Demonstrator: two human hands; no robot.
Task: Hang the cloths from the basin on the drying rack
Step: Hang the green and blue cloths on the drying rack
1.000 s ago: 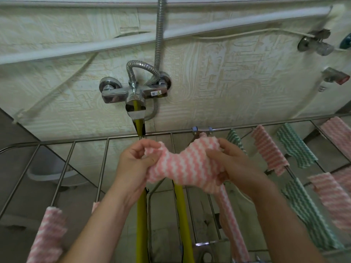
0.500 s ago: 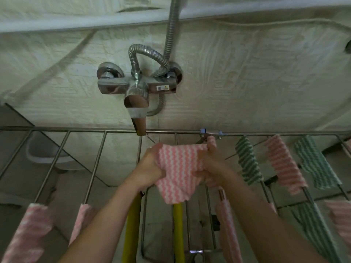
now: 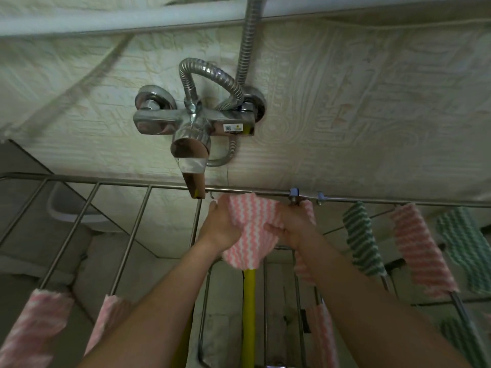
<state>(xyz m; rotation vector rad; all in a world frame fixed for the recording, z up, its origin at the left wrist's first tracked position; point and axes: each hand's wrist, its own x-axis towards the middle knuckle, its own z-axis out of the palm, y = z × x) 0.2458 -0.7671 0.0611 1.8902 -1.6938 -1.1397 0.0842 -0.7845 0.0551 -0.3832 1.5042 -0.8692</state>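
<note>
while both hands grip it, the pink cloth (image 3: 249,235) hangs bunched just under the rack (image 3: 372,200) top bar, below the tap (image 3: 192,139). left hand (image 3: 221,227) curls round its left edge; right hand (image 3: 295,229) pinches its right edge. green cloth (image 3: 362,240) and other cloths hang on rods to the right.

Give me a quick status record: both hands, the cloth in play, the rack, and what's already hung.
left hand: grips the held cloth's left side
right hand: grips its right side
held cloth: pink-striped, bunched between the hands, top edge up at the far rail, lower part hanging loose; over a bar or not, cannot tell
drying rack: metal bars running from the far rail toward the camera
hung on the right: green cloth, pink cloth, second green cloth
hung lower left: two pink cloths
</note>
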